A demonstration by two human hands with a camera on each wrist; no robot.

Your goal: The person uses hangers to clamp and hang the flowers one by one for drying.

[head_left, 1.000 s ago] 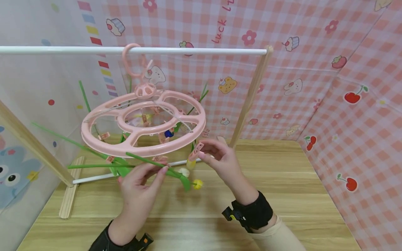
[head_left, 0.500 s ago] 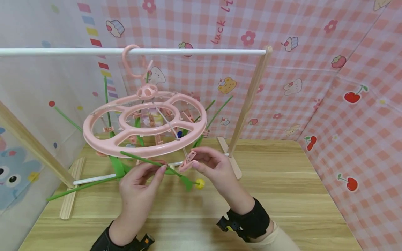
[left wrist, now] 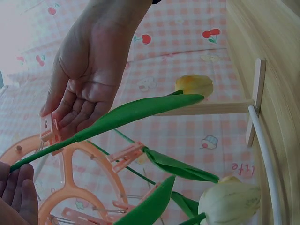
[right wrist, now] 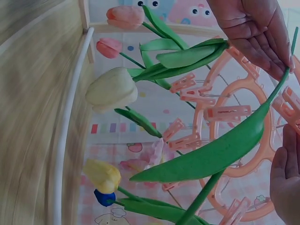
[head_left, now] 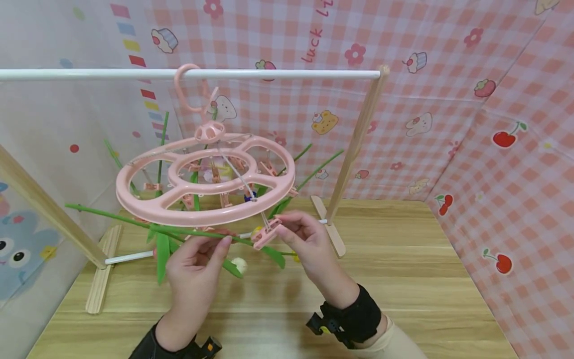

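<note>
In the head view my left hand point(head_left: 195, 279) pinches the green stem of an artificial tulip between thumb and fingers. Its yellow bloom point(left wrist: 194, 85) and long leaf point(left wrist: 145, 110) show clearly in the left wrist view. From the head view, my right hand point(head_left: 314, 249) partly covers that bloom. The right hand pinches a pink clothes peg point(head_left: 267, 234) that hangs by a cord from a round pink drying hanger point(head_left: 211, 217). The peg overlaps the stem in the head view. Other pegs on the hanger carry artificial tulips, including a white tulip point(right wrist: 111, 89) and a pink tulip point(right wrist: 125, 17).
The hanger hooks over a white rod point(head_left: 287, 74) held by wooden posts point(head_left: 358, 139). A lower white bar point(right wrist: 68, 126) runs just above the wooden table point(head_left: 403, 279). Several green stems, such as one stem point(head_left: 320, 169), stick out around the hanger. Patterned cloth point(head_left: 403, 30) covers the walls.
The hanger and its hanging flowers have turned. My right hand has moved left and slightly down with the peg, up to the stem. The left hand's stem lies more level; that hand has barely shifted.
</note>
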